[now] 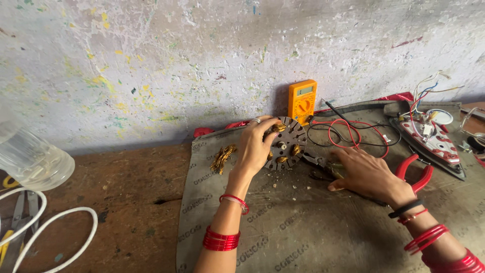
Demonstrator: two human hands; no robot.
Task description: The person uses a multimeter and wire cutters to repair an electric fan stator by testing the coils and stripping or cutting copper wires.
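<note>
Stator (286, 143) gripped upright by left hand (255, 146); pliers (323, 164) held by right hand (365, 174), best worked w/ stator kept steady.

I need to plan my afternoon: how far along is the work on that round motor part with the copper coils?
Some copper wire already lies pulled off on the mat. The left hand tilts the stator, which still carries several coils; the right hand rests on pliers. Most stripping looks left.

A multimeter (302, 101) leans against the wall at upper centre of the frame: an orange, upright rectangle with a small grey-green screen (304, 90) near its top. The grey mat (303, 222) below carries repeated dark printed labels.
</note>
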